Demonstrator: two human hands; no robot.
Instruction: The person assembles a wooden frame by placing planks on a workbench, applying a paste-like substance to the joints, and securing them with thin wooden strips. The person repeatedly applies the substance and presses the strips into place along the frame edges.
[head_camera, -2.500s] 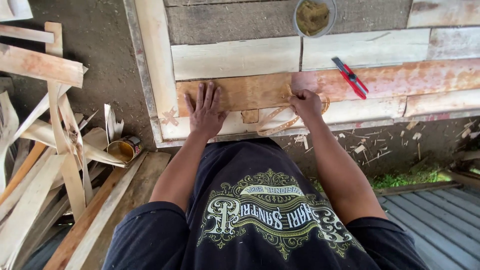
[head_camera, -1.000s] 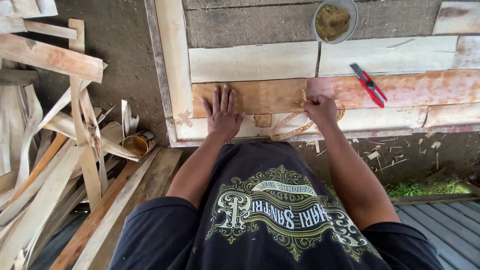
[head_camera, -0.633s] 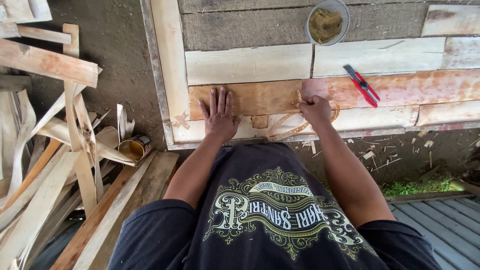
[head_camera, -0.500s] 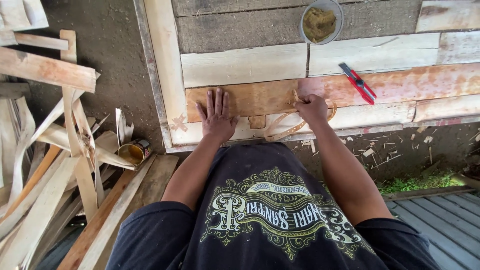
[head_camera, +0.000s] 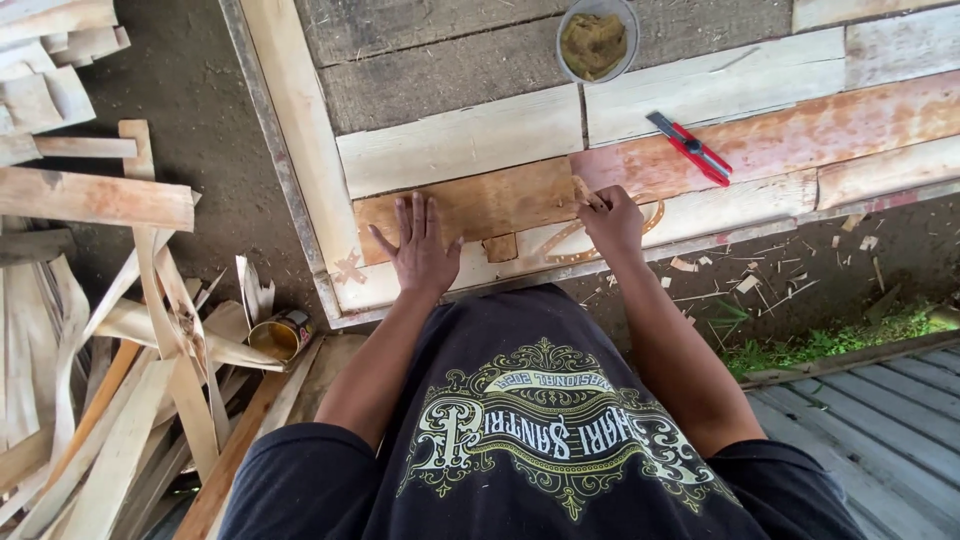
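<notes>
The left hand (head_camera: 420, 250) lies flat, palm down and fingers spread, pressing on a brown wooden panel (head_camera: 470, 208), holding nothing. The right hand (head_camera: 612, 222) is curled, its fingertips pinched at the panel's right end; whether they grip anything cannot be told. Both arms reach straight forward from the body, elbows slightly bent. The panel lies across a workbench of pale planks (head_camera: 460, 140), in the row nearest the person. A thin curved wood strip (head_camera: 560, 245) sits just beside the right hand. Farther back lie a red utility knife (head_camera: 690, 148) and a round bowl of brownish paste (head_camera: 596, 40). To the left, scrap wood strips (head_camera: 110, 380) are piled around a small tin can (head_camera: 282, 334).
</notes>
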